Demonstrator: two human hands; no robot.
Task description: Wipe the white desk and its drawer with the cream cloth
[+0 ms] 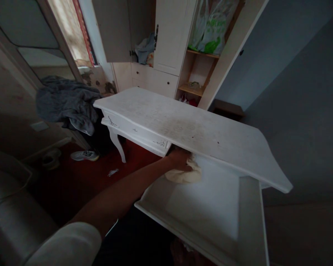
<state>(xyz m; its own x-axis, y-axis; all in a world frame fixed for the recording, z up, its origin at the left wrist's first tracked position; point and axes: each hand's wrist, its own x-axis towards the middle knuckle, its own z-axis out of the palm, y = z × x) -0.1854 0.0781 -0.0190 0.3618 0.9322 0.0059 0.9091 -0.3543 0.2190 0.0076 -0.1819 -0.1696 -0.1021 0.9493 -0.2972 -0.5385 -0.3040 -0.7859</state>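
My left hand (180, 160) reaches into a pulled-out white drawer (211, 203), near its back left corner. It holds a cream cloth (183, 176) down against the drawer's floor. Its fingertips are partly hidden by the cloth and the tabletop's edge. The drawer belongs to a white table (144, 107) with curved legs, and dark smudges mark the tabletop above it. My right hand (183, 253) shows dimly at the bottom edge, below the drawer's front. Something small and whitish is beside it, and its fingers are too dark to make out.
A second drawer (134, 130), closed, is to the left. Grey clothing (69, 101) is heaped beyond it, above a sneaker (84, 155) on the red floor. Behind the table stands a white wardrobe (174, 33) with open doors and plastic bags (213, 29) on a shelf.
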